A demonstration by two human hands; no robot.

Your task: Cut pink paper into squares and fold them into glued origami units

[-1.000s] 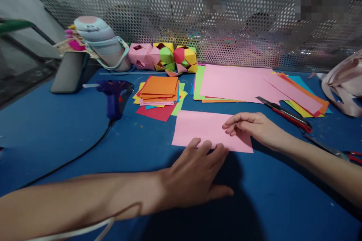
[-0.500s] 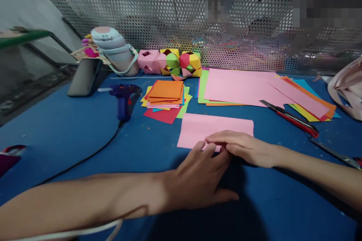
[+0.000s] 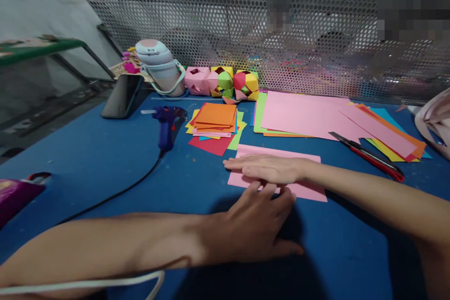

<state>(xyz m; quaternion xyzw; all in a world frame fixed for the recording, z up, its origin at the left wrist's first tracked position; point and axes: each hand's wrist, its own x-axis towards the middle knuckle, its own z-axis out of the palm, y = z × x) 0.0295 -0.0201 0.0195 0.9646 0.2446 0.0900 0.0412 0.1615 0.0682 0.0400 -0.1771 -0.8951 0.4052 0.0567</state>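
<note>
A folded pink paper sheet (image 3: 309,187) lies on the blue table (image 3: 87,159) in front of me. My right hand (image 3: 269,168) lies flat across it, fingers stretched out to the left and reaching its left edge. My left hand (image 3: 256,227) rests palm down just below, its spread fingertips pressing the sheet's near edge. Neither hand holds anything.
Behind the sheet lie a stack of small coloured squares (image 3: 215,119), large coloured sheets (image 3: 305,112), a red utility knife (image 3: 369,155) and a blue glue gun (image 3: 166,124) with its cord. Paper cubes (image 3: 223,82), a bottle (image 3: 160,65) and a phone (image 3: 123,96) stand by the mesh wall.
My right hand has slid leftward along the pink sheet, from its right part to its left edge. My left hand stayed at the near edge. The view shifted a little.
</note>
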